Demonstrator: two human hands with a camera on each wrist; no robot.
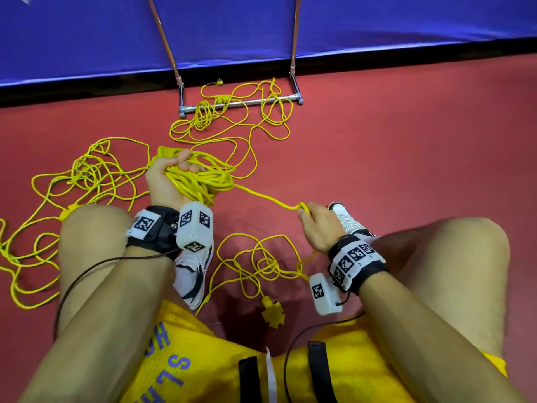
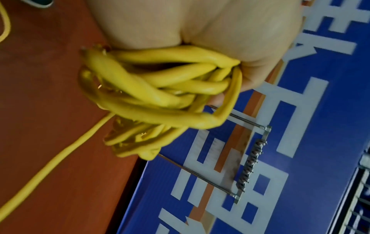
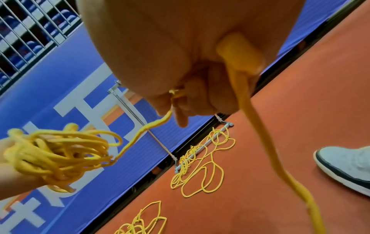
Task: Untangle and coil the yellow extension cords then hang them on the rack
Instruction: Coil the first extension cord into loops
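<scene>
My left hand (image 1: pixel 174 173) grips a bundle of coiled yellow cord (image 1: pixel 203 181), palm up, over the red floor; the left wrist view shows the loops (image 2: pixel 156 95) packed against the palm. One strand (image 1: pixel 261 196) runs from the coil to my right hand (image 1: pixel 305 210), which pinches it by my right shoe. In the right wrist view the cord (image 3: pixel 252 114) passes through the curled fingers (image 3: pixel 192 98) and trails down. More loose yellow cord lies tangled at the left (image 1: pixel 87 175), between my feet (image 1: pixel 261 263) and over the rack's base bar (image 1: pixel 241 103).
The metal rack (image 1: pixel 293 53) stands against a blue banner wall (image 1: pixel 87 39); its hooked top bar (image 2: pixel 252 158) shows in the left wrist view. A yellow multi-socket end (image 1: pixel 273 314) lies near my lap. My knees and white shoes (image 1: pixel 191 271) flank the near tangle.
</scene>
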